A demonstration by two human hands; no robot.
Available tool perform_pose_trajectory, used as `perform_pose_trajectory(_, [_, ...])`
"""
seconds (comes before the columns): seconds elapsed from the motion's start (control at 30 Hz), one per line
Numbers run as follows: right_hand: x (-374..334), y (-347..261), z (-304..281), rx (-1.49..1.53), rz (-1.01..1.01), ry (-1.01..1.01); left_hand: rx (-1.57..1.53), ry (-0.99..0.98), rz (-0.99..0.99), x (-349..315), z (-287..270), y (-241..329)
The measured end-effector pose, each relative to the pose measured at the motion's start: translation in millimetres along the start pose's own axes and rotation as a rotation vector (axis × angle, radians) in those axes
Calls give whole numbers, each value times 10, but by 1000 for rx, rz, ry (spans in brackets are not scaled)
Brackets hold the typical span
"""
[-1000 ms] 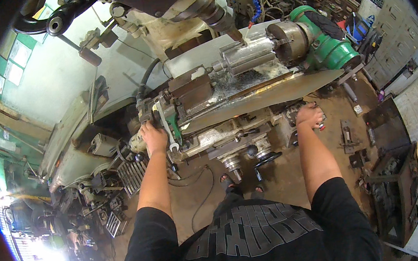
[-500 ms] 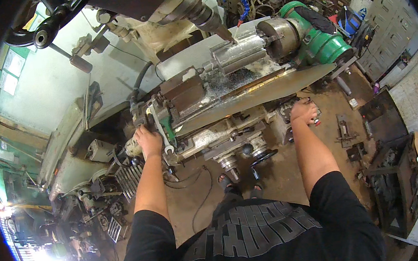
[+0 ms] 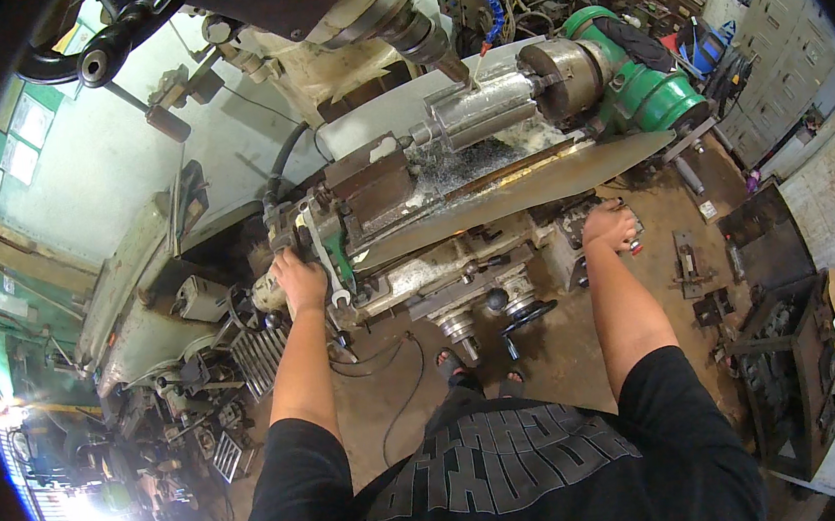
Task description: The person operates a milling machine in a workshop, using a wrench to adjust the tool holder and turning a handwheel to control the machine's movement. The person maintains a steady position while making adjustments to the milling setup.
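My left hand (image 3: 300, 280) rests on the left end of the milling machine's table, fingers laid over its edge, thumb apart. Beside it lie an open-end wrench (image 3: 320, 255) and a green-handled tool (image 3: 339, 255). My right hand (image 3: 609, 227) is curled at the table's right end round a dark handle (image 3: 616, 203), mostly hidden by the fingers. A small red knob (image 3: 636, 249) shows just below that hand. On the table, a grooved metal cylinder (image 3: 486, 110) sits between a chuck (image 3: 564, 76) and a support on the left. The cutter (image 3: 456, 68) meets its top.
A green dividing head (image 3: 658, 92) stands behind the chuck. A blue coolant hose (image 3: 490, 2) hangs near the spindle. Below the table are a black crank handle (image 3: 528, 316) and a cable (image 3: 419, 381) on the floor. A dark metal cabinet (image 3: 772, 342) stands at right.
The view has shifted slightly. Both hands keep their places on the machine, and nothing else visibly moves.
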State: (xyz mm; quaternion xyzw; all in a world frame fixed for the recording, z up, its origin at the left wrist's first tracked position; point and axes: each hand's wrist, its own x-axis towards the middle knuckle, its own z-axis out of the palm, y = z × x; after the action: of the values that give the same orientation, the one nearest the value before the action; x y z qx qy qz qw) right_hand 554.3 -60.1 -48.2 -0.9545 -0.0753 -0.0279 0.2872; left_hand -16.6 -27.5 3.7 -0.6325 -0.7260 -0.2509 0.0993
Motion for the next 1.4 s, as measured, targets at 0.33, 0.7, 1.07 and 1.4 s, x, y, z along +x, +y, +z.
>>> perform_pose_trajectory(0.33, [8, 8, -16, 12, -4, -19, -2, 19, 3, -6, 21, -2])
perform_pose_trajectory(0.7, [1, -6, -14, -26, 7, 14, 9, -31, -14, 1, -4, 9])
perform_pose_trajectory(1.07, [-20, -31, -49, -22, 13, 18, -18, 53, 31, -6, 19, -13])
perform_pose_trajectory(1.4, [0, -6, -29, -10, 4, -8, -10, -5, -19, -13, -30, 24])
